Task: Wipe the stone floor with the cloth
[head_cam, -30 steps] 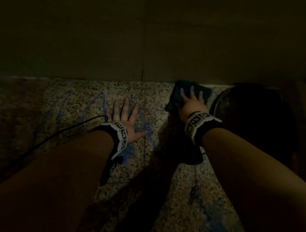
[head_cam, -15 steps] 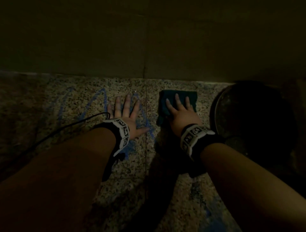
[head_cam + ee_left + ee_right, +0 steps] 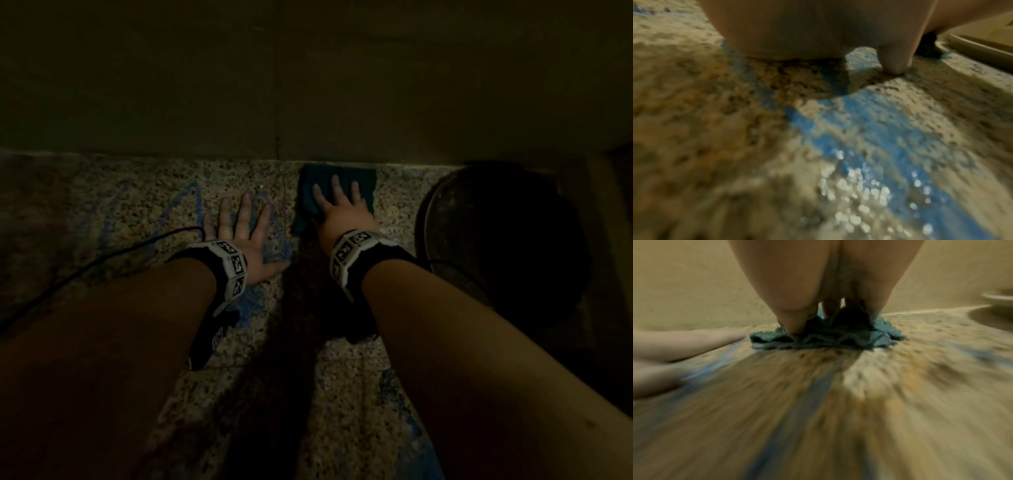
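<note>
A dark teal cloth [image 3: 337,181] lies flat on the speckled stone floor [image 3: 137,205] close to the wall. My right hand [image 3: 339,205] presses on it with straight, spread fingers; in the right wrist view the cloth [image 3: 826,337] bunches under the palm. My left hand [image 3: 245,229] rests flat on the bare floor just left of the cloth, fingers spread, over blue chalk-like marks [image 3: 185,202]. The left wrist view shows the thumb [image 3: 895,53] touching the floor beside a blue streak [image 3: 855,142].
A dark round basin [image 3: 496,236] stands on the floor right of my right hand. A plain wall [image 3: 308,85] rises directly behind the cloth. A black cable [image 3: 102,260] runs left from my left wrist. More blue marks [image 3: 404,394] show on the near floor.
My right hand has slid the cloth leftward from beside the basin, then forward toward the wall. The left hand has stayed planted.
</note>
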A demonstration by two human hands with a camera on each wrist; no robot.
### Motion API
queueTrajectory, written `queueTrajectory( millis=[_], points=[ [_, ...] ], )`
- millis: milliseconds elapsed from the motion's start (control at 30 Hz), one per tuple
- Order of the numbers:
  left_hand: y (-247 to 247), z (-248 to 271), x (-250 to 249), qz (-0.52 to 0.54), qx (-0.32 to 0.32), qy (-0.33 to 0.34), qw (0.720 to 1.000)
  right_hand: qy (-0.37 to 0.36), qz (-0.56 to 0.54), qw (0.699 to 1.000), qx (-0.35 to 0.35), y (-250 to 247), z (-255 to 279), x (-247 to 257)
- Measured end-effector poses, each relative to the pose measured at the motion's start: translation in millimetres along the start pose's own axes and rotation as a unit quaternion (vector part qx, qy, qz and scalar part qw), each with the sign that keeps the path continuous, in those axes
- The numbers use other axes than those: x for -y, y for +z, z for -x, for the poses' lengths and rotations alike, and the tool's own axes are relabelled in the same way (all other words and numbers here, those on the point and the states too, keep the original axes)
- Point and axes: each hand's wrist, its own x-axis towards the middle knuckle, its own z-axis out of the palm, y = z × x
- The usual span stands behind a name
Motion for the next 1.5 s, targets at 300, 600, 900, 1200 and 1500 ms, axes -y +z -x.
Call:
queueTrajectory(
  millis=[300, 600, 900, 1200, 1500],
  points=[
    [-11, 22, 19, 0.054, -0.003, 0.054, 0.997, 0.04, 0.027, 0.999, 0.015, -9, 36, 7],
    [-12, 63, 76, -0.01, -0.018, 0.074, 0.997, 0.092, 0.018, 0.996, -0.017, -20, 101, 25],
    [-18, 53, 99, 0.011, -0.039, 0.027, 0.999, 0.06, 0.08, 0.995, -0.015, -22, 65, 44],
    [16, 18, 102, 0.062, -0.049, -0.072, 0.994, 0.037, 0.072, 0.997, 0.006, 13, 27, 30],
    [30, 22, 107, 0.06, -0.056, -0.064, 0.995, -0.028, 0.122, 0.992, 0.015, 30, 25, 62]
  ],
)
